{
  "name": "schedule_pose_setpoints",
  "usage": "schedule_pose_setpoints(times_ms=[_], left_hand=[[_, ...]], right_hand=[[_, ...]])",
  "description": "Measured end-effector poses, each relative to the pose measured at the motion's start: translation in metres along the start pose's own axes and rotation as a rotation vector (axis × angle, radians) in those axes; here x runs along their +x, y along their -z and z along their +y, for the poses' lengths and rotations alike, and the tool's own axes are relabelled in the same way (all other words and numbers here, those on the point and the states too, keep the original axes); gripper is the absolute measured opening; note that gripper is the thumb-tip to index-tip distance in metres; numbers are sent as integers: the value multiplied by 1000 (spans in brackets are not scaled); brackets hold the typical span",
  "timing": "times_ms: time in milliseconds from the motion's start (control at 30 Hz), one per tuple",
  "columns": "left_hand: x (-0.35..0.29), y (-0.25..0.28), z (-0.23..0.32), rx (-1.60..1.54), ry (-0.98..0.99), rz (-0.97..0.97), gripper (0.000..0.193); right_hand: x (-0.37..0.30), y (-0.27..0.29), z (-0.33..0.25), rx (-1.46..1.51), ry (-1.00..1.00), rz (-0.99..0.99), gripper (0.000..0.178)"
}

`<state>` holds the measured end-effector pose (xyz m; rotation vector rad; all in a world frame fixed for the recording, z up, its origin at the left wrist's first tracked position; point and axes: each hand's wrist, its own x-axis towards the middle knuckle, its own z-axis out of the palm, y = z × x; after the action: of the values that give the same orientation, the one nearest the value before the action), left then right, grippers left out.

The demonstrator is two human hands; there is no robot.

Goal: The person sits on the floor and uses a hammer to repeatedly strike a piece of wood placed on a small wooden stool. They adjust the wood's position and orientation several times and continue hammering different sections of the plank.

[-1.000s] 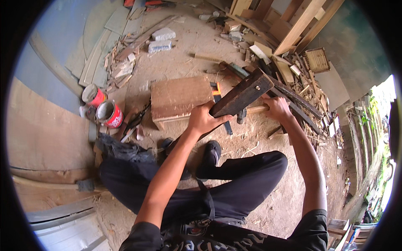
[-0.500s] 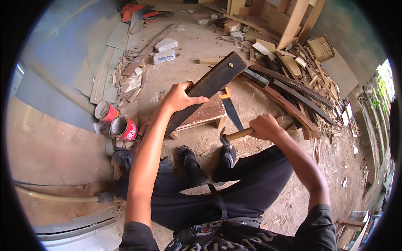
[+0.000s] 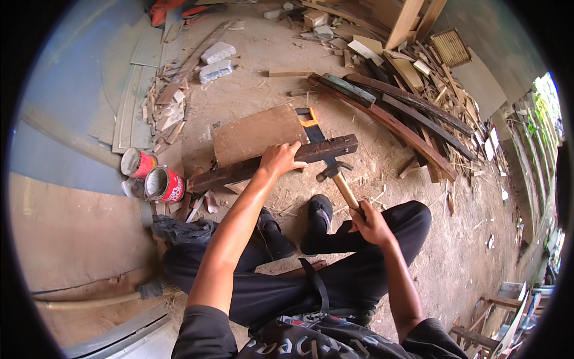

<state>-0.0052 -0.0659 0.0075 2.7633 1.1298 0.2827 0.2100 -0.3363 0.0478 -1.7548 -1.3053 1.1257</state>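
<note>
My left hand [image 3: 281, 159] is closed over a dark wooden beam [image 3: 233, 173], its fingers over the top and far side. The beam slants along the near edge of a low wooden bench [image 3: 260, 133], its right end sticking out past the bench. In my right hand [image 3: 372, 225] is a claw hammer [image 3: 345, 190], gripped near the end of its wooden handle. The hammer's metal head is just on the near side of the beam's right end; whether they touch I cannot tell. A handsaw [image 3: 316, 134] with an orange handle lies right of the bench, partly hidden by the beam.
Two red cans [image 3: 166, 186] stand at the left beside a black plastic bag [image 3: 182, 230]. Long timbers [image 3: 388, 128] and scrap wood are heaped at the right. Two pale blocks [image 3: 216, 70] lie farther off. A broom [image 3: 89, 303] rests at the lower left.
The beam has come down from a raised tilt to lie along the bench's near edge, my left hand still on it. The hammer has turned, its head now pointing away from me toward the beam.
</note>
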Motion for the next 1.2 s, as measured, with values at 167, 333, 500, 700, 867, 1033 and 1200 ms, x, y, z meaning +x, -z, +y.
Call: schedule_pose_setpoints(times_ms=[167,333,500,700,867,1033,1200], left_hand=[[22,-31,0,-18,-48,110,66],[22,-33,9,-88,6,94,60],[27,-25,14,-97,102,-63,60],[26,-20,11,-96,151,-135,64],[35,-23,19,-96,106,-184,62],[32,-21,-3,-126,75,-29,63],[35,-26,6,-112,54,-11,64]], right_hand=[[11,-9,-24,-164,10,257,21],[59,2,-23,-337,193,438,30],[90,26,-26,-630,159,258,30],[89,30,-101,-522,405,423,34],[90,39,-35,-817,58,166,21],[91,34,-86,-623,238,255,28],[96,41,-52,-749,172,236,26]])
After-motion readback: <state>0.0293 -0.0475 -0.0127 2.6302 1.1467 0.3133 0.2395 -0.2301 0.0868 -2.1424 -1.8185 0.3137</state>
